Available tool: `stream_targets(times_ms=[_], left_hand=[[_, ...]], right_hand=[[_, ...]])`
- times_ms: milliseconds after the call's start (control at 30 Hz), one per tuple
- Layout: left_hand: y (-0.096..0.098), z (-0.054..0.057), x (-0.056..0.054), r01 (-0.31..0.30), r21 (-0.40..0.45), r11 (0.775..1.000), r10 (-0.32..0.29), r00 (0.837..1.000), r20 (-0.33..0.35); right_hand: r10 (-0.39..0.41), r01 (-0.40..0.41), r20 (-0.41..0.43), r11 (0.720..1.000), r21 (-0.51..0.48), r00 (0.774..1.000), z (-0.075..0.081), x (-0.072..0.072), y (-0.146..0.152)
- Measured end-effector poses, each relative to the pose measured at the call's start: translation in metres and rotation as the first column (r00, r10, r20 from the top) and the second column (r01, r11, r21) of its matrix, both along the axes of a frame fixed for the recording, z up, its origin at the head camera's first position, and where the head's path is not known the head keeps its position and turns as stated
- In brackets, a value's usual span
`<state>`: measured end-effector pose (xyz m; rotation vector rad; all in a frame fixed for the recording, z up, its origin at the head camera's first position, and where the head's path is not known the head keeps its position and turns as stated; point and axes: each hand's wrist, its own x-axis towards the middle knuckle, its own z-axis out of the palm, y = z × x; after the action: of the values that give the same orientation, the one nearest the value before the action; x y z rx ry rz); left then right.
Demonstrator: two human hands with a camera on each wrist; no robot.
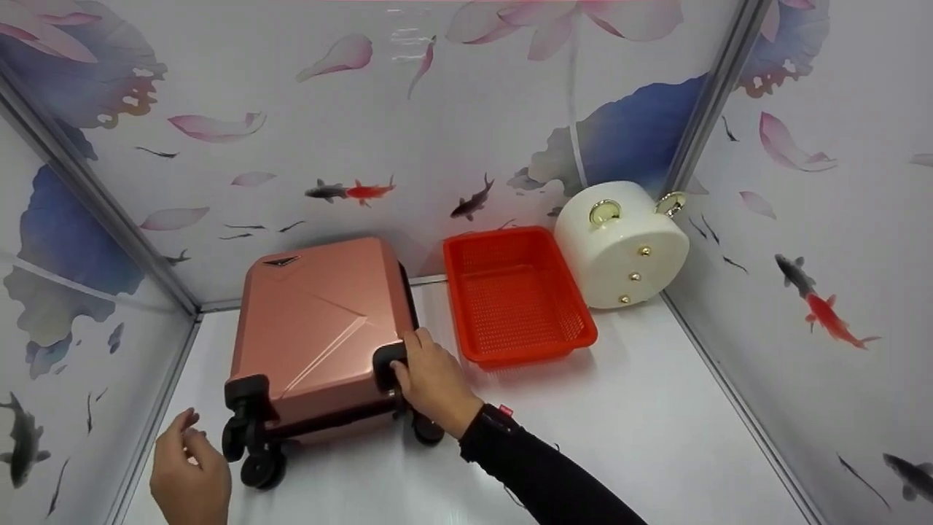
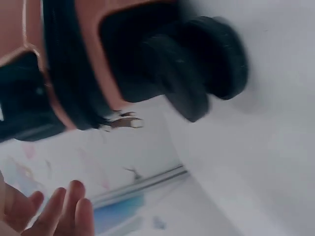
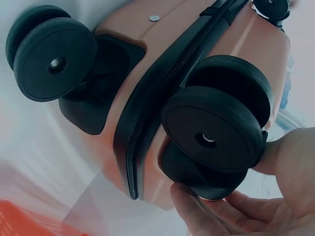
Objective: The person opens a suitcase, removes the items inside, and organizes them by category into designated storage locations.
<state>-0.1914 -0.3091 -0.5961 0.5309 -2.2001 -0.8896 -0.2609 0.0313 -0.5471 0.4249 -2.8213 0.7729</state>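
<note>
A rose-gold hard-shell suitcase with black trim (image 1: pixel 321 313) is seen on the white desk (image 1: pixel 619 430), laid with its broad face upward, ahead of the person and left of centre. Its long axis is judged to run away from the person towards the back wall, slightly askew, and the end fitted with wheels is turned to the near side. The near right corner, capped by a black plastic guard (image 1: pixel 383 368), is gripped by the right hand (image 1: pixel 437 379), whose thumb and fingers are bent round it from opposite sides; in the right wrist view a double black wheel (image 3: pixel 216 135) is shown just beside those fingers.

The left hand (image 1: pixel 191 467) is held just outside the near left corner, apart from the paired black wheels (image 1: pixel 260 468) there; its fingers are relaxed and nothing is held by it. The wheeled end is thus flanked by both hands: the suitcase is placed forward and to the left of the right hand, the nearer one, and forward and to the right of the left. Whether that end is raised cannot be told.

Right of the suitcase, a red perforated plastic basket (image 1: pixel 528 357) is set, with a round white bag with gold-coloured studs (image 1: pixel 601 255) beside it
</note>
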Motion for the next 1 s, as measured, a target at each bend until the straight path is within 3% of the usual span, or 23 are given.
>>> stream_targets(times_ms=[67, 133, 200, 267, 467, 800, 1000], left_hand=[[0.011, 0.008, 0.002, 0.078, -0.101, 0.992, -0.085, 0.994, -0.063], [0.022, 0.012, 0.002, 0.161, -0.21, 0.964, -0.184, 0.978, -0.095], [0.033, 0.011, -0.002, 0.239, -0.298, 0.924, -0.276, 0.958, -0.085], [0.044, 0.007, -0.008, 0.293, -0.364, 0.884, -0.326, 0.945, -0.031], [0.066, -0.004, -0.017, 0.336, -0.497, 0.8, -0.306, 0.941, 0.143], [0.075, -0.003, -0.021, 0.381, -0.54, 0.751, -0.292, 0.924, 0.245], [0.075, -0.004, -0.019, 0.37, -0.548, 0.75, -0.28, 0.928, 0.244]], right_hand=[[-0.001, 0.001, 0.008, 0.999, -0.032, 1.0, -0.003, -0.001, 0.001], [0.0, 0.001, 0.02, 0.998, -0.062, 1.0, -0.007, -0.003, 0.002], [-0.005, 0.008, 0.036, 0.997, -0.077, 0.999, -0.01, -0.004, 0.003], [-0.015, 0.021, 0.065, 0.996, -0.089, 0.998, -0.013, -0.005, 0.004], [-0.005, 0.022, 0.122, 0.991, -0.133, 0.993, -0.015, -0.004, 0.007], [0.001, 0.017, 0.121, 0.989, -0.146, 0.993, -0.012, -0.004, 0.009], [0.014, -0.002, 0.083, 0.99, -0.139, 0.996, -0.012, -0.001, 0.007]])
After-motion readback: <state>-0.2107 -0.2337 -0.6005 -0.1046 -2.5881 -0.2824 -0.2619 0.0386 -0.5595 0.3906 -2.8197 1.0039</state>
